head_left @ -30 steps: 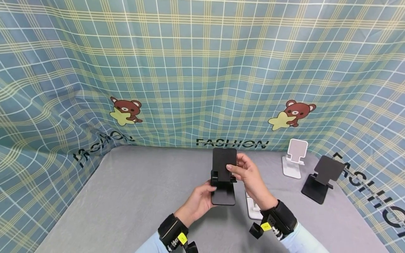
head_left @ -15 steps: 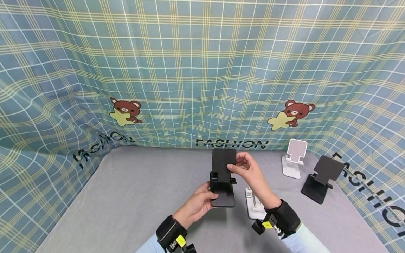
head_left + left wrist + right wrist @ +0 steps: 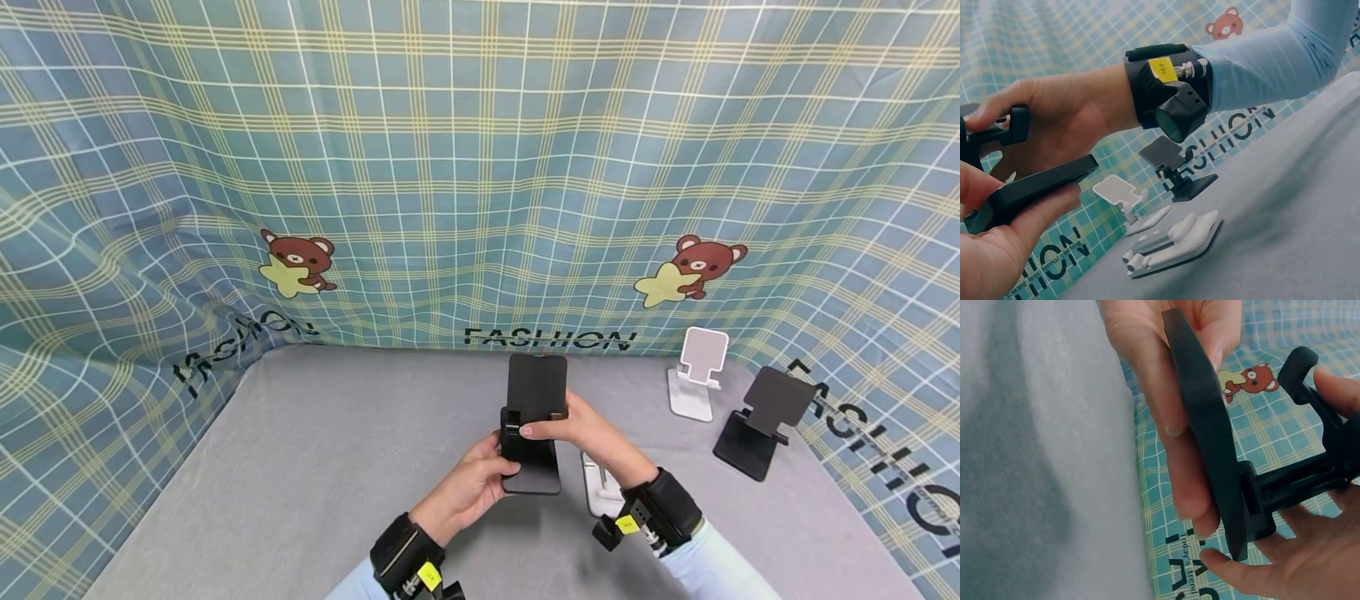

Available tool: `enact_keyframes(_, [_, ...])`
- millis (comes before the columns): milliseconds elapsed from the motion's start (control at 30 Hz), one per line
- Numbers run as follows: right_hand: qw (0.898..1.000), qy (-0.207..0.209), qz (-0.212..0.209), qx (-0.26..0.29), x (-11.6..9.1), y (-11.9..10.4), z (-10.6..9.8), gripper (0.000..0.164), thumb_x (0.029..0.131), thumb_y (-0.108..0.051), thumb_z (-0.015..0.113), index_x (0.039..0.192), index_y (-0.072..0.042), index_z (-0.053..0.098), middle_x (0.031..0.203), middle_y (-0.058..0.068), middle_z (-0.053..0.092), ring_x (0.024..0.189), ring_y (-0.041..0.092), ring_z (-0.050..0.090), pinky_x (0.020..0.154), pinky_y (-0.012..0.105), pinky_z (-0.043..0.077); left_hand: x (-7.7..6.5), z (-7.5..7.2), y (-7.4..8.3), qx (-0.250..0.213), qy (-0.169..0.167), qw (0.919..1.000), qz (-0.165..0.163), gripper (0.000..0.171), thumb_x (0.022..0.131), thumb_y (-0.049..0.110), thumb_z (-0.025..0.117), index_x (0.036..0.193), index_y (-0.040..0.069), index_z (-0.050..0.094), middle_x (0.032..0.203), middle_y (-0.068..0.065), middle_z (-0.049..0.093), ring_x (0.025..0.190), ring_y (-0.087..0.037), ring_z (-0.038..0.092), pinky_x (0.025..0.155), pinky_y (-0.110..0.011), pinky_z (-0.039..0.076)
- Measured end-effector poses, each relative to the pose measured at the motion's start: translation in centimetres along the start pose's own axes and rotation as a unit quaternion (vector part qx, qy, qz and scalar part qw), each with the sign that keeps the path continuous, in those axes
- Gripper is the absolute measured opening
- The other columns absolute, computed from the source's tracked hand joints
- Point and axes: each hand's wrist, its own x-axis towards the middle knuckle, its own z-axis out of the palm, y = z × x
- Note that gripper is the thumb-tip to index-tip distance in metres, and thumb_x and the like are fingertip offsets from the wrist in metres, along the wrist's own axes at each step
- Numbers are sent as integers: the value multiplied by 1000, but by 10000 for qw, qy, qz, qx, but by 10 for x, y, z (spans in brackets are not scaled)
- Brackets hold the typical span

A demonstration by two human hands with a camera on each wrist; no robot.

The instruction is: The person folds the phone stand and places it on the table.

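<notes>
A black phone stand [image 3: 537, 387] is held up off the table, unfolded, its back plate raised above its base. My left hand [image 3: 468, 483] grips the base, thumb on the upper face and fingers underneath. In the right wrist view the base [image 3: 1204, 406] is seen edge-on, a support arm [image 3: 1297, 478] joining it to the upper part. My right hand [image 3: 588, 429] holds the lower part of the back plate, thumb across the front near the lip. Its other fingers are mostly hidden behind the stand in the head view.
On the grey table [image 3: 337, 467], a folded white phone stand [image 3: 602, 492] lies under my right forearm, partly covered by it. Further right stand an unfolded white phone stand [image 3: 690, 400] and a second black one [image 3: 746, 446]. A plaid curtain [image 3: 480, 208] encloses the back and sides.
My right hand has slid down from the back plate's right edge to its lower part, thumb reaching further across. The stand has shifted slightly right; my left hand still grips its base.
</notes>
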Motion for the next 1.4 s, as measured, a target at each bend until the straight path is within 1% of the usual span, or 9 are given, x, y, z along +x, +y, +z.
enact_keyframes(67, [10000, 0, 70, 11, 0, 0, 0, 57, 82, -16, 71, 133, -6, 45, 116, 14, 59, 102, 22, 58, 88, 36, 46, -1, 0, -1, 1, 29, 10000, -16, 61, 86, -10, 41, 143, -4, 18, 137, -17, 46, 110, -17, 60, 88, -31, 53])
enact_keyframes(133, [9999, 23, 119, 3, 0, 2, 0, 56, 82, -16, 72, 131, -5, 47, 113, 12, 61, 100, 21, 59, 87, 36, 46, -2, 0, -2, 6, 42, 10000, -40, 61, 87, -10, 41, 143, -4, 18, 137, -17, 46, 110, -16, 60, 87, -30, 54])
enact_keyframes(333, [9998, 105, 175, -6, 1, 4, -2, 61, 79, -17, 74, 132, -5, 45, 111, 10, 61, 99, 23, 59, 84, 36, 46, -2, 0, -3, -3, 14, 10000, -84, 64, 87, -9, 41, 145, -4, 15, 140, -21, 43, 111, -16, 60, 89, -29, 53])
enact_keyframes(500, [9999, 120, 95, -34, 3, 3, -3, 61, 79, -16, 75, 131, -5, 47, 109, 9, 62, 98, 22, 60, 85, 36, 46, -2, 0, -4, -79, 3, 9999, -99, 65, 87, -10, 40, 146, -4, 13, 142, -23, 40, 113, -17, 59, 91, -30, 52])
enact_keyframes(667, [10000, 84, -19, -20, 4, 5, -3, 56, 79, -14, 75, 128, -4, 50, 107, 9, 63, 97, 21, 61, 85, 36, 48, -2, 1, -5, -94, 22, 9999, -100, 65, 87, -10, 40, 146, -4, 13, 141, -22, 41, 113, -17, 58, 92, -30, 51])
enact_keyframes(833, [9998, 172, -35, -9, 4, 8, -4, 56, 80, -13, 74, 128, -3, 50, 106, 10, 64, 96, 20, 62, 83, 35, 50, -3, 3, -6, -125, 36, 9999, -101, 65, 86, -10, 39, 146, -5, 13, 140, -21, 42, 113, -17, 58, 91, -29, 52])
enact_keyframes(1000, [9991, 409, 4, -136, 6, 10, -2, 52, 79, -14, 76, 125, -4, 54, 106, 9, 65, 98, 20, 60, 84, 34, 49, -4, 4, -6, -149, 24, 9998, -121, 66, 86, -10, 39, 146, -4, 13, 144, -24, 37, 116, -18, 57, 92, -29, 51])
enact_keyframes(1167, [9961, 818, -12, -333, 9, 10, 3, 44, 77, -16, 77, 117, -5, 61, 102, 7, 67, 99, 18, 60, 85, 33, 47, -5, 4, -6, -118, -14, 9999, -109, 66, 86, -10, 39, 147, -6, 14, 146, -27, 34, 117, -17, 56, 92, -28, 51])
enact_keyframes(1400, [9889, 1423, -200, -370, 15, 14, 10, 31, 77, -9, 76, 105, 2, 68, 89, 7, 72, 82, 12, 65, 78, 27, 50, -6, 5, -8, -91, -30, 9999, -110, 64, 86, -11, 38, 146, -6, 15, 147, -28, 32, 117, -17, 56, 93, -29, 50])
